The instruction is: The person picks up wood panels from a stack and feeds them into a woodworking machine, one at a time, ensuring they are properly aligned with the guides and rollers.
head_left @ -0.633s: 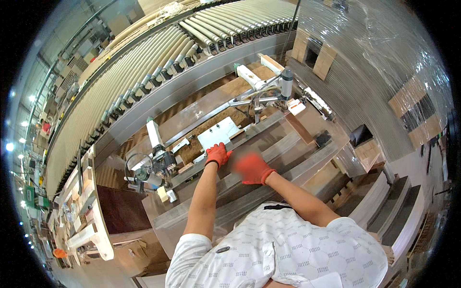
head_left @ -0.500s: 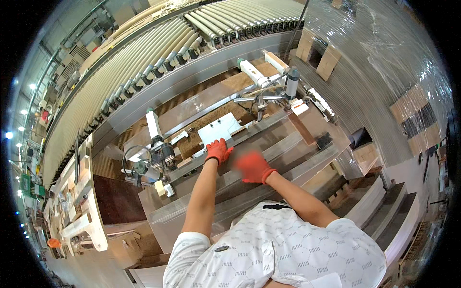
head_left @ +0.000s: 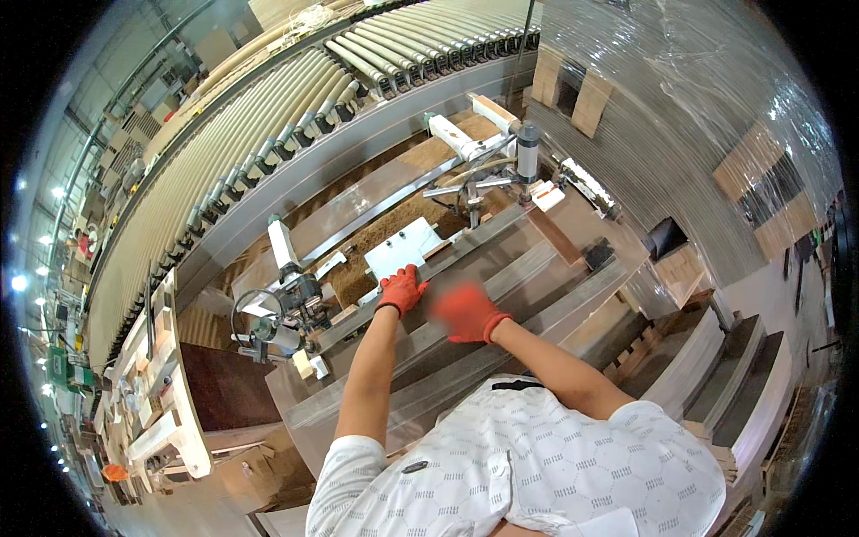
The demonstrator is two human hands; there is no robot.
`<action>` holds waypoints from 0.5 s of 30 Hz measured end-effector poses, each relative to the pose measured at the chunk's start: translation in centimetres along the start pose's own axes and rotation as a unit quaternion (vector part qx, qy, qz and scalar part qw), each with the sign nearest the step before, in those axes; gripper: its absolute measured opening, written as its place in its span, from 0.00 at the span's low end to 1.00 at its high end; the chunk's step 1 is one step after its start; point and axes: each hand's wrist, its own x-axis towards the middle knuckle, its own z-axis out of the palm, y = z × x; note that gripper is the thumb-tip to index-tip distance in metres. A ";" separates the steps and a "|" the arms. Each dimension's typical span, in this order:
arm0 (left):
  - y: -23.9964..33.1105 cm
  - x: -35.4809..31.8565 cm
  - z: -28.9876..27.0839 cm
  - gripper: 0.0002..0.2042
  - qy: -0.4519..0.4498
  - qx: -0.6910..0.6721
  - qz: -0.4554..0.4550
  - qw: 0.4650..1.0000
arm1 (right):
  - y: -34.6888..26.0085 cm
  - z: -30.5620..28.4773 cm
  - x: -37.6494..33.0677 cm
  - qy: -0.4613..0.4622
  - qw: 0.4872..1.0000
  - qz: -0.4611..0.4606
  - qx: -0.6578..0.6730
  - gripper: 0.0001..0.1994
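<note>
Only the view is shifted, work seemingly unadvanced: the plate, at the rail's far edge, is touched by the half-curled left hand, whose grip, like the blurred right hand's, cannot be told.

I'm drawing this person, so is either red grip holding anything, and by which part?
It can't be told. The left grip is at the near edge of the white plate, but no clear hold shows. The right grip is partly blurred.
</note>
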 end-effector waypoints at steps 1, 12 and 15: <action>0.4 -0.2 -0.2 0.31 0.010 -0.009 0.014 1.000 | 0.1 0.3 -0.4 -0.006 1.000 0.002 -0.004 0.30; 0.2 -1.1 -1.0 0.24 0.061 -0.008 0.061 0.996 | 0.1 0.4 -0.4 -0.036 0.999 -0.004 0.002 0.32; 1.0 -1.3 -1.7 0.24 0.045 0.000 0.053 0.998 | 0.1 0.1 -0.4 -0.058 0.998 -0.001 -0.006 0.32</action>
